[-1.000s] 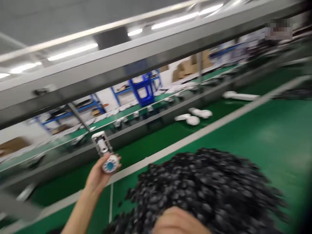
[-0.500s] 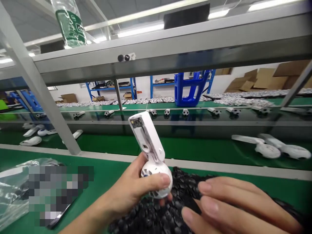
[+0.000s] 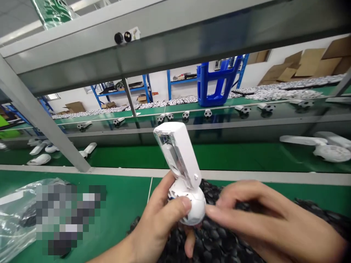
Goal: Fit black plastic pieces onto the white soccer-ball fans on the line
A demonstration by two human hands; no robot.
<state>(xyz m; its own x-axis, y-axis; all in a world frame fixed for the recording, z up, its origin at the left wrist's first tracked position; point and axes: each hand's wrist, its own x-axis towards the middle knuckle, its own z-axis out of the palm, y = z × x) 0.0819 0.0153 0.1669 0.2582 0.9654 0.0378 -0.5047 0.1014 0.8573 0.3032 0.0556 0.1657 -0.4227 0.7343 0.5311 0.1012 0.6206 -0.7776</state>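
Observation:
A white handheld fan (image 3: 189, 157) stands tilted in my left hand (image 3: 164, 215), with its ball-shaped slotted head low and its rectangular handle upward. My left thumb presses the front of the head, and the other fingers wrap behind and under it. Close to the right side of the head is my right hand (image 3: 263, 215), thumb and forefinger drawn together in a pinch. Whatever lies between those fingertips, if anything, does not show. Under both hands spreads a heap of small black rounded pieces (image 3: 216, 241).
A clear plastic bag (image 3: 16, 219) lies at the left beside a pixelated dark object. Beyond the bench edge, a green conveyor (image 3: 233, 157) carries white fans (image 3: 329, 149). A grey shelf beam (image 3: 175, 47) crosses above, with a slanted post (image 3: 52, 124) at left. A blue stool (image 3: 214, 98) stands farther back.
My right hand has moved from spread fingers to a pinch close beside the fan head. The fan has shifted slightly right and turned a little. The camera view has tilted downward.

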